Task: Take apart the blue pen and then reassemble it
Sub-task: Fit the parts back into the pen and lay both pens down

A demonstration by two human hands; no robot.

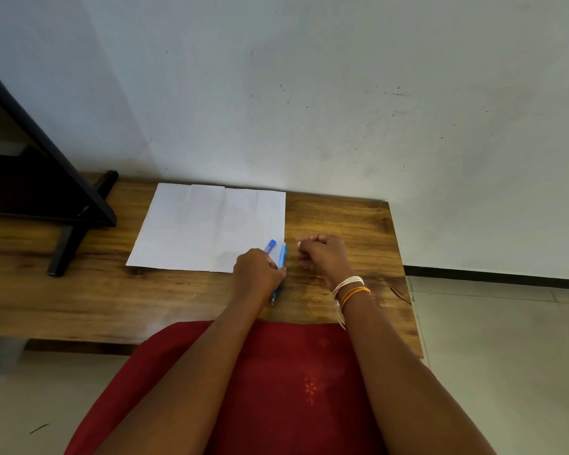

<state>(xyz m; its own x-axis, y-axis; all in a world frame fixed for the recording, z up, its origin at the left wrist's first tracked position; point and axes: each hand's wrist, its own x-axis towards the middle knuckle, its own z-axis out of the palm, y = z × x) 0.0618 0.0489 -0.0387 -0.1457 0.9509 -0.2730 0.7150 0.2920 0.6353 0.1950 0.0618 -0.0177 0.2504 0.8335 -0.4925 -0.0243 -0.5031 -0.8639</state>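
Observation:
My left hand (258, 274) is closed around the blue pen (281, 256), which lies along the right edge of the white paper (207, 224). The light blue barrel sticks out past my fingers, and the pen's dark tip (273, 298) shows below my hand. A darker blue piece, maybe the cap (270, 246), lies just left of the barrel on the paper. My right hand (322, 257) rests as a loose fist on the wooden table (112, 290), a short way right of the pen and not touching it. Nothing shows in that fist.
The paper has fold creases and reaches the wall at the back. A black stand with a foot (69, 238) occupies the table's left side. The table's right edge (404, 274) drops to a tiled floor. Thread bracelets (350, 289) wrap my right wrist.

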